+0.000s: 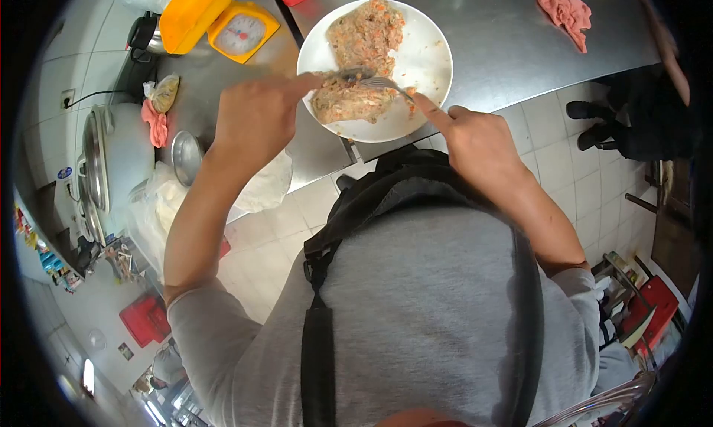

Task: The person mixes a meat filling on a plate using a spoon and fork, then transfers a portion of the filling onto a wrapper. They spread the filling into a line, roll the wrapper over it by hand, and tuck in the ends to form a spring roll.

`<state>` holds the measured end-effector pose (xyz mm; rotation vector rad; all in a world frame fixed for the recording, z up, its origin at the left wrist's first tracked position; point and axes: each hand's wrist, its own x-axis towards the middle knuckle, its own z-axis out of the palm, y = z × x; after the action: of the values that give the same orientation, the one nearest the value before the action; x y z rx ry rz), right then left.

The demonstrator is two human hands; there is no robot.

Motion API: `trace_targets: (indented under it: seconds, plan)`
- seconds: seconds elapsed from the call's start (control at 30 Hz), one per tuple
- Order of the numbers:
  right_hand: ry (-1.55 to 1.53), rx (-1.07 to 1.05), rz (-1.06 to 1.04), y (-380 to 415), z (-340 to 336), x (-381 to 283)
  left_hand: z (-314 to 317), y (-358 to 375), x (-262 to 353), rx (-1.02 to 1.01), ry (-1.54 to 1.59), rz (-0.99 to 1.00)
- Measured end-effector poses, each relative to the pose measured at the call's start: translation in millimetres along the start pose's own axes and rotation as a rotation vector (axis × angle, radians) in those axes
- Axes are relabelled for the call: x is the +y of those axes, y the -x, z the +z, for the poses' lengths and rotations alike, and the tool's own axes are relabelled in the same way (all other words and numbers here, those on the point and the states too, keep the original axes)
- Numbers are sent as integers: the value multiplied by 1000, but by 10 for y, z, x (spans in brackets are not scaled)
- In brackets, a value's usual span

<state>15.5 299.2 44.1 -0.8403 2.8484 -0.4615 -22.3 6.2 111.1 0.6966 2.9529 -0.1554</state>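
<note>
A large white plate [434,56] holds two portions of minced meat flecked with orange bits. One ground meat portion [368,33] lies on its far side, and a rounded meat portion [353,102] sits on the near side. My left hand [256,119] is closed around a spoon-like metal utensil [354,74], its tip against the top of the near portion. From the right, my right hand [475,137] grips a fork [382,84], index finger stretched along the handle. The fork's tines touch the same portion. Both handles are partly hidden by my fingers.
A yellow kitchen scale [243,32] stands left of the plate on the steel table [490,63]. A pink cloth [566,15] lies at the right. Left are a metal bowl [186,157] and plastic bags [160,204]. Another person's arm [668,48] shows far right.
</note>
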Motion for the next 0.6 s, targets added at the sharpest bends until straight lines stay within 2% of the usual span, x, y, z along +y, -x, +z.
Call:
trace_targets:
  seconds: [0.07,0.1,0.27,0.43,0.53,0.6]
  plan:
    - [23,-9,-92,-77,107,-20,204,67,-92,-2,-24,40]
    - [23,-6,-97,-96,157,-38,284,71,-113,-1,-48,85]
    - [-26,-91,-88,-93,160,-94,550,-70,40,-21,-15,76]
    - [-9,-85,-76,-10,189,-84,644,-280,-48,-34,-24,74]
    - [0,-66,-91,0,124,-47,541,-273,-113,30,-31,111]
    - [1,-63,-88,-21,58,-37,327,-176,-173,164,74,66]
